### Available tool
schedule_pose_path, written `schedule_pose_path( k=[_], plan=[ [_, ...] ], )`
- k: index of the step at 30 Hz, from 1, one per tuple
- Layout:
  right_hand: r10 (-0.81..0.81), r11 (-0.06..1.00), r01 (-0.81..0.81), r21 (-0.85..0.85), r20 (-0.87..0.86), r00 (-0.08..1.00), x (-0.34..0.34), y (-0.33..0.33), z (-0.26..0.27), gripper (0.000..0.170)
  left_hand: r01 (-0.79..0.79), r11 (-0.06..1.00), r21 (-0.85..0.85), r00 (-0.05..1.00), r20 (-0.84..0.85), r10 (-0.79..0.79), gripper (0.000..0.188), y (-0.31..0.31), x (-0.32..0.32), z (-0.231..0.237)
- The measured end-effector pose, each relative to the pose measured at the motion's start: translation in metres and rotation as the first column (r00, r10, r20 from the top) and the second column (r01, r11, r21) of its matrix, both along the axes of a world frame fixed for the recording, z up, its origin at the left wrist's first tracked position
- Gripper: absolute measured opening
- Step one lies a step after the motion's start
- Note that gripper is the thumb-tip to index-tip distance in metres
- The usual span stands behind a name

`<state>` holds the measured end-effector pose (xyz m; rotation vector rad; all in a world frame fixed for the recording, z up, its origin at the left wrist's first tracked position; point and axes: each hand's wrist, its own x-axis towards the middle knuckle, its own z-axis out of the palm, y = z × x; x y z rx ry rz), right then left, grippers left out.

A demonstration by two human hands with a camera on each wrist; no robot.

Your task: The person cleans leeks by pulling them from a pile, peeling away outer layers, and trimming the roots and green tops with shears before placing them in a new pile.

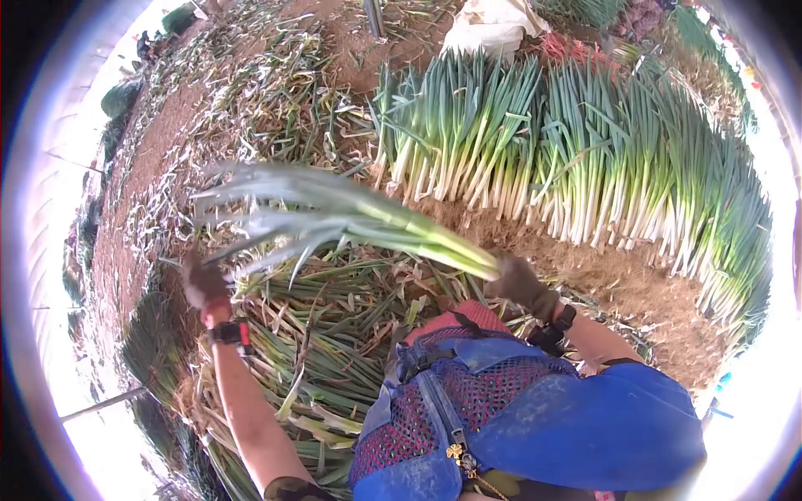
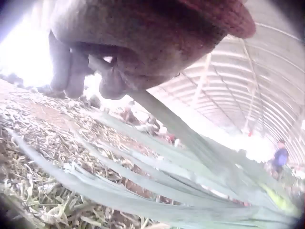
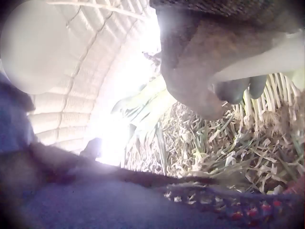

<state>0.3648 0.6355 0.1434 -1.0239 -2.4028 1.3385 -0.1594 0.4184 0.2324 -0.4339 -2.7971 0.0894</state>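
My gloved right hand (image 1: 516, 281) grips the pale stem end of a green onion bunch (image 1: 409, 230), whose blurred leaves fan out to the left. In the right wrist view, the fingers of that hand (image 3: 205, 67) curl round a white stem (image 3: 267, 64). My gloved left hand (image 1: 205, 284) is at the left, just below the leaf tips. The left wrist view shows this hand (image 2: 138, 43) with bent fingers pinching one leaf (image 2: 171, 121) of the bunch; other leaves hang loose beneath it.
A long row of upright green onions (image 1: 585, 150) curves along the upper right. Flat-lying onions (image 1: 326, 359) cover the ground between my arms, with scattered trimmings (image 1: 267, 108) beyond. A white sack (image 1: 493, 25) lies behind the row. Another person (image 2: 280, 157) appears far off.
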Motion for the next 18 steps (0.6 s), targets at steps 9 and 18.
schedule_pose_path(
  k=[9,18],
  plan=[
    [-0.639,0.708,0.593,-0.385,0.011,0.769,0.008,0.132,-0.036,0.069,0.340,0.744,0.576,0.853,0.145,-0.502,0.070,-0.171,0.040,-0.102],
    [-0.518,0.854,0.518,0.042,0.151,0.842,0.028,0.208,-0.104,0.067,-0.114,0.949,-0.295,0.270,0.910,0.315,0.048,-0.442,0.348,-0.263]
  ],
)
